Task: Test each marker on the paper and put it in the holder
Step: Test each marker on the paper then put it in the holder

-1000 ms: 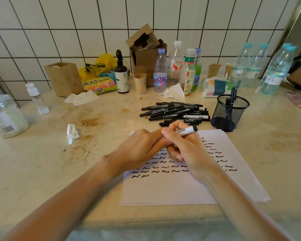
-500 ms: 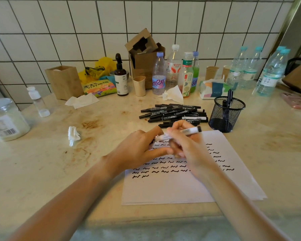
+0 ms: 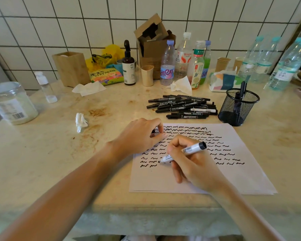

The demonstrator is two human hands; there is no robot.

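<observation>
My right hand (image 3: 191, 164) grips a white-barrelled marker (image 3: 191, 150), its tip touching the white paper (image 3: 163, 180) at the end of a row of black squiggles. My left hand (image 3: 139, 136) rests on the paper's upper left, fingers curled and pinching a small black cap. A pile of several black markers (image 3: 184, 106) lies just beyond the paper. To the right of that pile stands the black mesh holder (image 3: 238, 108) with a couple of markers upright inside it.
Along the tiled wall stand bottles (image 3: 167, 65), a cardboard box (image 3: 155, 42), paper cups (image 3: 147, 75), a tissue pack (image 3: 222, 82) and a wooden box (image 3: 71, 68). A plastic jar (image 3: 10, 103) is far left. Crumpled tissue (image 3: 81, 121) lies left of my hands.
The hands have separated: the cap came off into my left hand, and my right hand lowered the marker until its tip met the paper.
</observation>
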